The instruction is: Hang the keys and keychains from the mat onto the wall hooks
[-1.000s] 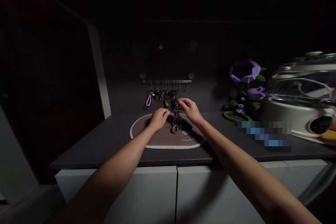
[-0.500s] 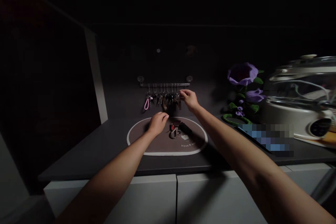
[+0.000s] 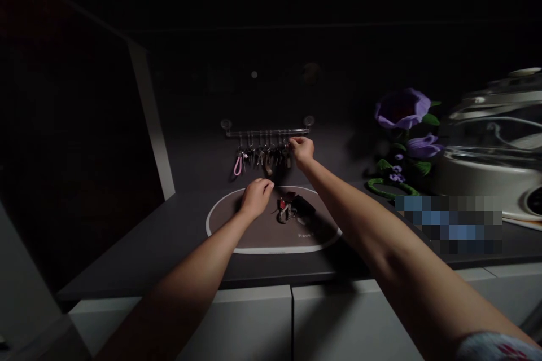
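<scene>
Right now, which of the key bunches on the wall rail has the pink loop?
The leftmost bunch on the rail. Its pink loop hangs lower; the other bunches look dark and metallic. It is farthest from the right hand.

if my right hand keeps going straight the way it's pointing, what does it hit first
Probably the hook rail on the wall: the right hand reaches up and forward, fingertips already at its right end beside the hanging keys. In this dim light, contact is unclear.

Dim room, dark countertop (image 3: 139, 248), white cabinets (image 3: 254, 321)
</scene>
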Available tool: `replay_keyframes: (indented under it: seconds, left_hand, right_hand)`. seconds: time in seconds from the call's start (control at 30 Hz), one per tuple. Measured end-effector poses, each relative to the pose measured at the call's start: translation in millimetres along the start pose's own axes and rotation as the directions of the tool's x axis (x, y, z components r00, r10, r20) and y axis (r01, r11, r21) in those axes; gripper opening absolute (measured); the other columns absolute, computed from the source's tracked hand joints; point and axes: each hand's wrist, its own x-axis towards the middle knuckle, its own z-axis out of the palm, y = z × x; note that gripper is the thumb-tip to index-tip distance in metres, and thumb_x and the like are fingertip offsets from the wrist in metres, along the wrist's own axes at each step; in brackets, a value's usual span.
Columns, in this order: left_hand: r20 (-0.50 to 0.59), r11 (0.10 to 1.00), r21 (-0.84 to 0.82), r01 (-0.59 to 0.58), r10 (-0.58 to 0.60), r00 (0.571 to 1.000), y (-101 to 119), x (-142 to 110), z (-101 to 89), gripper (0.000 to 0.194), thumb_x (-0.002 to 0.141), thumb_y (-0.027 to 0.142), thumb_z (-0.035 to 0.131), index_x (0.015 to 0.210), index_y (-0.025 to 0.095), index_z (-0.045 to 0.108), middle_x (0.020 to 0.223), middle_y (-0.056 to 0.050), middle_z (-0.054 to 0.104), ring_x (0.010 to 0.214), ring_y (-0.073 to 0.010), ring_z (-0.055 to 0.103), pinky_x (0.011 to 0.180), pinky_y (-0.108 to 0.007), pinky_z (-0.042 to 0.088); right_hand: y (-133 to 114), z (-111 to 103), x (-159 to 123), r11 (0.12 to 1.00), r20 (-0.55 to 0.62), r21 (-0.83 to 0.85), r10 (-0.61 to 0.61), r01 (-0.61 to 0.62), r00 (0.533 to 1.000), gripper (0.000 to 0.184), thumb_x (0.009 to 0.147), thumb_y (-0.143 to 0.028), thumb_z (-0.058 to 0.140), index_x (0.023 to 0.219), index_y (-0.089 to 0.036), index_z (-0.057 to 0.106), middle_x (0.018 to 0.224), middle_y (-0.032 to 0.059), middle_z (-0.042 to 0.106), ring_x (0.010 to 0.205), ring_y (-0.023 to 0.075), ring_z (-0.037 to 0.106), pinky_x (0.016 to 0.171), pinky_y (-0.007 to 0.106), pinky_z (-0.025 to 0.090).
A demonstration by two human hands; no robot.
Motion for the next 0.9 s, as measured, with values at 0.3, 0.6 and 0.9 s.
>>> replay_keyframes:
  seconds: [0.3,0.6,0.9]
  left_hand:
    - [-0.026,1.000,-0.009,-0.011,0.011,1.000,-3,0,1.6,0.021,0.084,0.021,0.045,0.080,0.015,0.065,0.076,-0.006,0.064,0.073,-0.0146,0.055,0.068,-0.025,0.040]
    - [-0.023,1.000,0.000,0.001,-0.001,1.000,-4,0,2.3,0.021,0.084,0.021,0.046,0.081,0.014,0.065,0.077,-0.006,0.064,0.073,-0.0148,0.056,0.068,-0.025,0.040]
    - [-0.025,1.000,-0.002,0.006,-0.006,1.000,-6,0,3.7,0.020,0.084,0.020,0.046,0.081,0.014,0.065,0.079,-0.007,0.064,0.075,-0.0155,0.056,0.070,-0.026,0.041]
  right_hand:
    - [-12,8,-13,0.985,-0.220,0.067,0.173,-0.162,0.960,0.017,0.068,-0.024,0.057,0.078,-0.014,0.065,0.073,0.0049,0.067,0.066,0.0145,0.062,0.067,0.026,0.048]
    - [-14,8,-18,0.980,-0.217,0.049,0.201,-0.195,0.955,0.018,0.069,-0.023,0.056,0.081,-0.012,0.066,0.077,0.0069,0.068,0.069,0.0155,0.063,0.068,0.026,0.048]
    - [-14,5,-28,0.975,-0.214,-0.049,0.202,-0.217,0.956,0.018,0.069,-0.021,0.057,0.081,-0.013,0.067,0.081,0.0075,0.068,0.075,0.0158,0.062,0.074,0.026,0.047]
